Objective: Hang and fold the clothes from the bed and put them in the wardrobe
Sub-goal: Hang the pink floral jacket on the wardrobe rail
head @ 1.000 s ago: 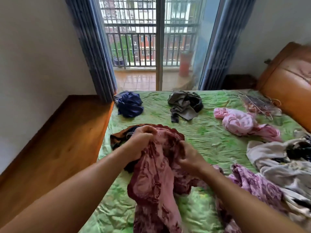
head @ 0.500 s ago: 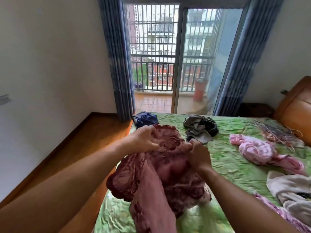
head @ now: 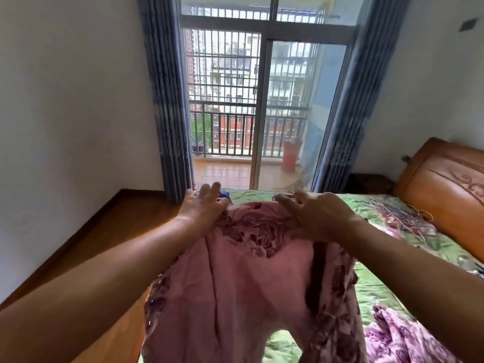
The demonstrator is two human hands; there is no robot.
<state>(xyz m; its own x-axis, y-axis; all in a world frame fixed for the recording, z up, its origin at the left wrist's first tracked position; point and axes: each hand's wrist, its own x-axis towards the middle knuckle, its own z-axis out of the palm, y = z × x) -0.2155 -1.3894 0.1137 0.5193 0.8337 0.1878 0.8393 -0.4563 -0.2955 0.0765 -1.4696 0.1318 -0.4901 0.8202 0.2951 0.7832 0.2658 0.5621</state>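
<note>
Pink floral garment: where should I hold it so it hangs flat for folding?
Hold the pink floral garment by its top edge, at the two outer corners, coming from the near side. It hangs over the bed with two legs split below, so that edge is its one straight span. The left hand and right hand sit there now.

Arms outstretched, left hand (head: 203, 209), right hand (head: 315, 214), fingers (head: 209, 190) splayed

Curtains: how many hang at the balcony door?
2. The left curtain hangs beside the glass door's left edge, the right curtain beside its right edge; none seems hidden.
</note>
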